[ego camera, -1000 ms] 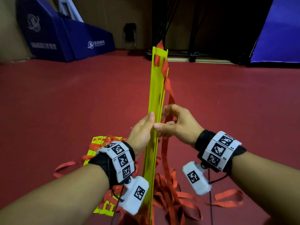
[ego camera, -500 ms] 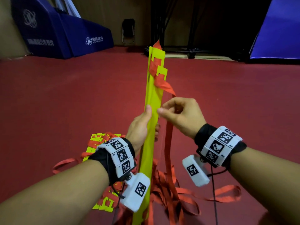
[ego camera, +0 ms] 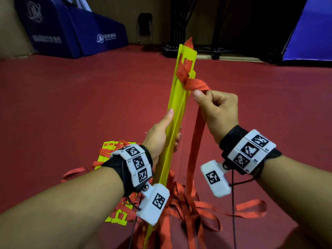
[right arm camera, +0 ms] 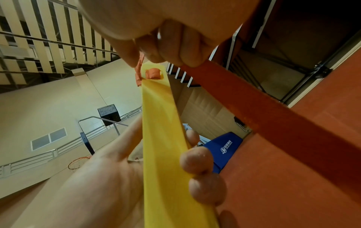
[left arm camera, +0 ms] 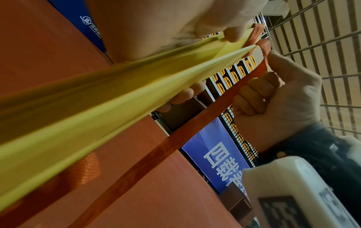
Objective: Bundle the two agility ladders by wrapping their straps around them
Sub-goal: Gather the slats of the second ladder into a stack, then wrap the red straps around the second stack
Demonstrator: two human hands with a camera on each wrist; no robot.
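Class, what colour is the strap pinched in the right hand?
Red: the strap, pinched by the right hand, shows best in the head view.

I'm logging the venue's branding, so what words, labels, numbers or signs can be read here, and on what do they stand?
Blue padded block: white logo and characters, too blurred to read.
Blue banner: large white Chinese characters, sideways and cut off, not readable with confidence.
Scoreboard: digits too dim to read.
Wristbands and white camera housings: black-and-white square code markers, tiny labels unreadable.

I see bright yellow flat plastic ladder rungs [ego camera: 177,105], a red woven fabric strap [ego camera: 195,141], dark red matte floor [ego camera: 71,105], navy padded mats with white logos [ego camera: 71,33], and white wristbands with black square-patterned markers [ego camera: 137,162].
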